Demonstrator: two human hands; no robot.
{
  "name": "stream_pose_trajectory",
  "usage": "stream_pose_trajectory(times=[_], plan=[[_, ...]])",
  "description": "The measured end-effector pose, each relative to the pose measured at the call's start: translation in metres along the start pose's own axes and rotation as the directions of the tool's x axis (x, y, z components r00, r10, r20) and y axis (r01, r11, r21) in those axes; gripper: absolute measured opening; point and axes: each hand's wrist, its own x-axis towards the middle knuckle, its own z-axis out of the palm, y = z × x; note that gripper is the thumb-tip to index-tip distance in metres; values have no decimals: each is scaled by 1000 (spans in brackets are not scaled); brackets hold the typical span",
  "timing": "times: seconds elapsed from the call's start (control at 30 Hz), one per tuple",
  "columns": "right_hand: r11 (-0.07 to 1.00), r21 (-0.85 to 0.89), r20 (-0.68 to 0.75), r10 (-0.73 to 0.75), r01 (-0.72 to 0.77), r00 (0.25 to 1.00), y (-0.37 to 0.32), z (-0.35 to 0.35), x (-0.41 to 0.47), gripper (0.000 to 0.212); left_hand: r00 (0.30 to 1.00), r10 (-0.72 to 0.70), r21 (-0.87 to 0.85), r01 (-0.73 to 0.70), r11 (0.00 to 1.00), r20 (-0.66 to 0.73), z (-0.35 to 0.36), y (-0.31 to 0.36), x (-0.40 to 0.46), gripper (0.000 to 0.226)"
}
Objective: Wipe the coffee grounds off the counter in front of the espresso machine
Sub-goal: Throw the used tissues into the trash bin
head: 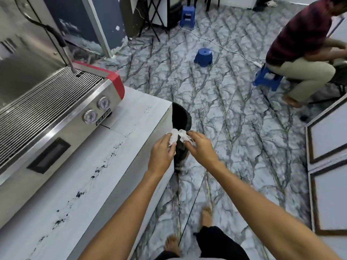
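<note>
The room is bright and evenly lit, with soft shadows, blurry arms, and lines that bend near the edges.

It looked like a small café or coffee stall set up in a plain room. A commercial stainless espresso machine (56, 102) with two pressure gauges (96, 110) and a steam wand (68, 57) stood on a pale wood-grain desk (131, 117) scattered with coffee grounds (99, 168). Low blue plastic stools (203, 57) stood on a marble-patterned floor (234, 128), and a person (304, 45) sat on one of them.
</note>
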Motion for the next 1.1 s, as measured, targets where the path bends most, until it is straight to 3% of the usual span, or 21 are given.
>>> stream_pose_trajectory(times=[0.2, 0.53, 1.1], plan=[[1000, 11, 39, 18, -19, 999, 57, -10, 53, 38, 1000, -18, 3, 18, 1000, 1, 47, 4, 60, 32], [998, 56, 178, -46, 36, 983, 135, -26, 145, 38, 983, -174, 33, 176, 984, -49, 118, 11, 140, 36], [997, 42, 364, -81, 71, 928, 201, 44, 307, 38, 843, -530, 1, 532, 847, -93, 176, -58, 265, 36]])
